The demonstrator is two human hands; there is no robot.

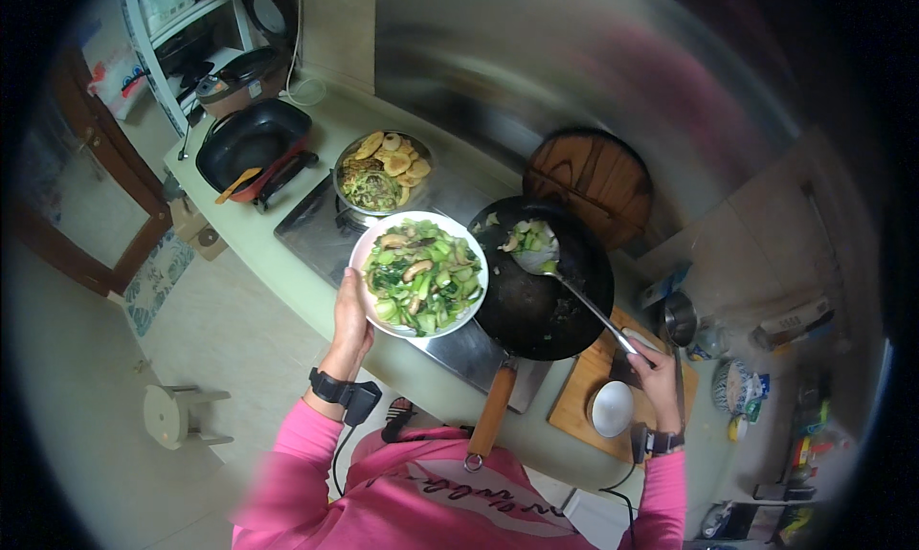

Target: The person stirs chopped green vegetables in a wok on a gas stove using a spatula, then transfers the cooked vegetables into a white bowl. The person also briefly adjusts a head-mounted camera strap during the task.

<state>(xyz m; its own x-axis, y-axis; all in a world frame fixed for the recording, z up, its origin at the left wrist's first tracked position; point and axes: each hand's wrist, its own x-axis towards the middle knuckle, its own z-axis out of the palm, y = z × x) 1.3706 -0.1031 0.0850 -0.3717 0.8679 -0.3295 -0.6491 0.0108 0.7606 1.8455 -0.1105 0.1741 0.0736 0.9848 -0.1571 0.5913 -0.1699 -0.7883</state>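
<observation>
My left hand (pixel 351 319) grips the rim of a white plate (pixel 364 246), held beside the wok over the hob. Chopped green vegetables with pale brown pieces (pixel 423 277) are heaped on it. My right hand (pixel 652 370) is closed around the handle of a metal cooking spatula (pixel 590 307). The spatula's head lies inside the black wok (pixel 535 313) and carries a small portion of greens (pixel 531 238). A few scraps cling to the wok's inner wall. The wok's wooden handle (pixel 492 412) points towards my body.
Behind the plate stands a metal dish of fried slices (pixel 391 164). An electric pan (pixel 251 144) with a wooden spatula (pixel 238 186) is at the left. A round wooden lid (pixel 589 184) leans against the wall. To the right, a cutting board (pixel 563 405) bears a white bowl (pixel 612 409).
</observation>
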